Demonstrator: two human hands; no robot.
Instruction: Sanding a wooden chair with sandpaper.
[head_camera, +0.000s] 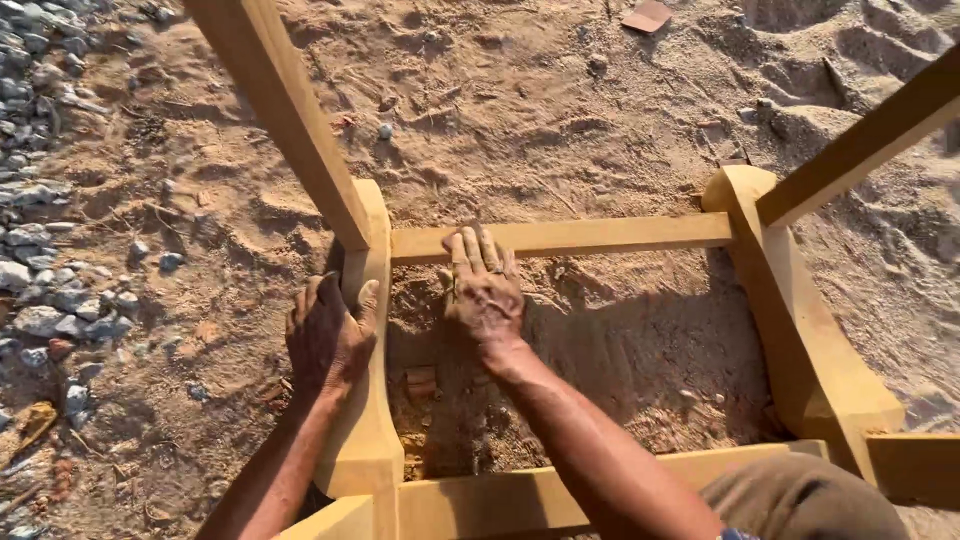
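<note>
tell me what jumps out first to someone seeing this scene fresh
A yellow-painted wooden frame lies on sandy ground and fills the picture. The left hand grips its curved left piece, while the right hand presses flat against the crossbar. Grey stones line the far left edge.

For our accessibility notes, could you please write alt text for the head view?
Two bare hands rest on a yellow wooden chair frame lying on sandy ground: the left hand grips a curved leg, the right hand presses flat against a crossbar. Grey gravel lies at left.
</note>
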